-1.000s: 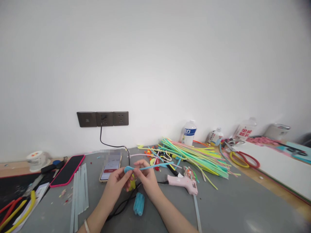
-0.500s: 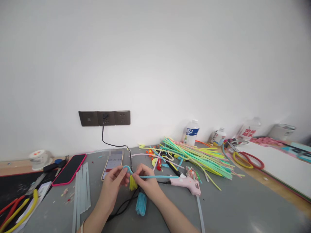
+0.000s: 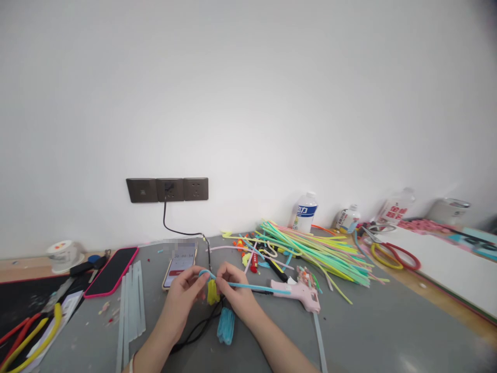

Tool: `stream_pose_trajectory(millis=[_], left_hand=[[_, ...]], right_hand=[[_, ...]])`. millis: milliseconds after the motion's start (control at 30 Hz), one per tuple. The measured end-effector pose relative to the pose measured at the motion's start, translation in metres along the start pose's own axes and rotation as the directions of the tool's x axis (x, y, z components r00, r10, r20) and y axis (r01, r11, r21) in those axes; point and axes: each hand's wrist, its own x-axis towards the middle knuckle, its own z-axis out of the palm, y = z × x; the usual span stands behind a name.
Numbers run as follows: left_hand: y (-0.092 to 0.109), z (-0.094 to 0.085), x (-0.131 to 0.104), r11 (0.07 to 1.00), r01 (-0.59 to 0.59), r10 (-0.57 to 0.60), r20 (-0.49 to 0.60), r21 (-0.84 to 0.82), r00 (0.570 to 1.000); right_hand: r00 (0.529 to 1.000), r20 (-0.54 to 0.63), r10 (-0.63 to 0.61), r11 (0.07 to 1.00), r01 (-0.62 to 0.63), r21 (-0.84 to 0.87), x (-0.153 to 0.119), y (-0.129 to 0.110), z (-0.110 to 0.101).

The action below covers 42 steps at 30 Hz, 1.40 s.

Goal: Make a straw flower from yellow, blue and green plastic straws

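Observation:
A light-blue pipe cleaner (image 3: pixel 260 287) runs through both my hands. Its left end bends in a small curve at the fingertips of my left hand (image 3: pixel 187 290), which pinches it. My right hand (image 3: pixel 235 290) grips the same stem just to the right, and the long straight part stretches out over the pink glue gun (image 3: pixel 298 294). Below my hands, a bundle of short blue pipe-cleaner pieces (image 3: pixel 225 326) lies on the grey table. A small yellow bundle (image 3: pixel 213 292) sits between and behind my hands, partly covered by them.
A heap of pastel pipe cleaners (image 3: pixel 322 251) fills the back right. Left of my hands are a lit phone (image 3: pixel 179 267), a pink-cased phone (image 3: pixel 112 272) and glue sticks (image 3: pixel 132 300). A black cable (image 3: pixel 196 331) passes under my hands. White bottles (image 3: pixel 305 213) stand by the wall.
The curved left end of the blue pipe cleaner looks flatter and lower. Its free right end has dipped a little. Both hands have stayed nearly in place.

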Motion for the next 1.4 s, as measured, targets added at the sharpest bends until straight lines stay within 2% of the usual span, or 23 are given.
stream_pose_trajectory(millis=[167,267,400,500,667,933,1100,1267,1400], left_hand=[[0.003,0.001,-0.001,0.997,0.076,-0.075,0.085,-0.009,0.994],[0.000,-0.001,0.000,0.992,0.096,-0.093,0.043,-0.076,0.995],[-0.003,-0.001,0.000,0.981,0.090,-0.093,-0.010,-0.170,0.996],[-0.003,0.002,-0.001,0.976,0.088,-0.094,-0.019,-0.197,0.995],[0.000,0.004,-0.004,0.980,0.055,-0.062,-0.029,-0.193,0.998],[0.005,0.013,-0.008,0.981,0.028,-0.039,-0.056,-0.191,0.998],[0.005,0.014,-0.011,0.982,0.020,-0.019,0.011,-0.190,1.000],[0.002,0.015,-0.012,0.979,0.042,-0.042,0.004,-0.199,0.999],[0.002,0.015,-0.013,0.974,0.040,-0.034,0.032,-0.224,0.999]], right_hand=[[0.999,-0.025,0.032,0.998,-0.031,0.062,0.001,0.001,0.001],[0.997,-0.038,0.066,0.993,-0.062,0.096,0.002,0.002,0.001],[0.997,-0.072,-0.021,0.998,0.024,0.051,0.002,0.003,0.002],[0.998,-0.018,-0.053,0.997,0.054,0.056,0.000,0.002,0.003],[0.996,0.090,0.014,0.995,-0.023,0.093,-0.004,0.002,0.005],[0.997,0.075,0.009,0.999,-0.012,0.040,-0.004,0.008,0.006],[0.996,0.088,0.022,0.997,-0.028,0.071,-0.005,0.005,0.007],[0.999,0.039,-0.009,0.999,0.008,0.042,-0.004,0.002,0.005],[0.996,0.088,-0.014,0.999,0.011,0.040,-0.004,0.002,0.005]])
